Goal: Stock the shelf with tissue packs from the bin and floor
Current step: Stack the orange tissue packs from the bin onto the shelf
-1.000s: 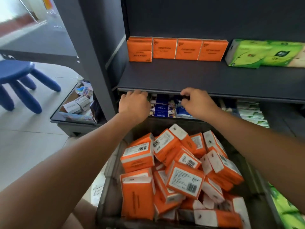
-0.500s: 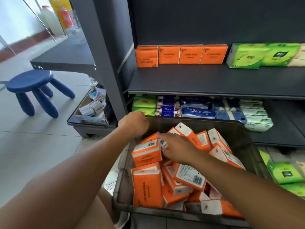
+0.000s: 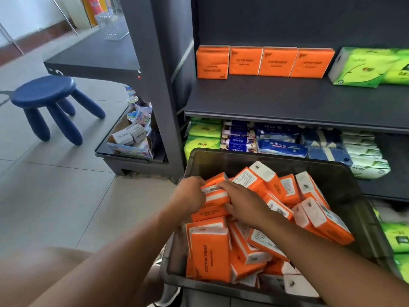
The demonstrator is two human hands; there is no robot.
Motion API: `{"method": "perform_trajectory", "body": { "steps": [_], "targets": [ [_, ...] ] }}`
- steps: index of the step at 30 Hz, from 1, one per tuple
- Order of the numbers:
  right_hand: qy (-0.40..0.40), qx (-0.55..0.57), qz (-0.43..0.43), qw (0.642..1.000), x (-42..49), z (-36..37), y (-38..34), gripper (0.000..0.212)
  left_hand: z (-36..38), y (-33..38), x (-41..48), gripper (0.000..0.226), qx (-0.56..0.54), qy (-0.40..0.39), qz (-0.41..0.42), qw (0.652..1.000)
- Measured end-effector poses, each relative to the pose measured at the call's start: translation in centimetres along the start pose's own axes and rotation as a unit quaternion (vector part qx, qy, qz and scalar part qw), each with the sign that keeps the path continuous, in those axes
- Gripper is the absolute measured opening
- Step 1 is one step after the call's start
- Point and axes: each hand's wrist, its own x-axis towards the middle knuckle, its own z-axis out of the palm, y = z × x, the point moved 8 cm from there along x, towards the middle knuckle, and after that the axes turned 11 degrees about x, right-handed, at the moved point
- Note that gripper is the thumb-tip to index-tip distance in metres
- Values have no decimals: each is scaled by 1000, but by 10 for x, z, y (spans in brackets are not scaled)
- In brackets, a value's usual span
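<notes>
Orange tissue packs (image 3: 218, 197) clamped between both hands, inside the bin (image 3: 265, 154) | left hand (image 3: 190, 196), right hand (image 3: 243, 206) curled round them | risk: loose stack could splay, dropping short of the shelf (image 3: 287, 100) above

A: Upper shelf (image 3: 287, 100), back-left corner: a row of four orange tissue packs (image 3: 277, 61). Three read "COTTON TISSUE" upright, with a smaller line beneath that is illegible.
B: The left-end pack (image 3: 212, 62)?
A: Same words, upside down.
B: The bin (image 3: 345, 173)?
A: Front-left pack (image 3: 209, 257): "COTTON TISSUE" running up its face. A pack by the left wall (image 3: 210, 212) has the same words, blurred.
B: Any labels?
A: A white barcode label (image 3: 244, 179) on a pack near the far wall, print too fine.
B: Lower shelf?
A: Blue-and-white packs (image 3: 238, 145) at the front edge carry Chinese characters, too small to read.
</notes>
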Motion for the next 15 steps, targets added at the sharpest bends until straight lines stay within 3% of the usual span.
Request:
{"method": "perform_trajectory", "body": {
  "steps": [4,10,15],
  "targets": [
    [31,113,29,993,-2,-18,4,40,-10,-13,5,35,-80,10,-29,996],
    [146,204,71,965,-10,-70,9,37,-21,-15,6,25,-199,-1,-60,978],
    [208,299,73,929,-20,-105,5,36,-36,18,-8,36,-263,-47,6,964]
  ]
}}
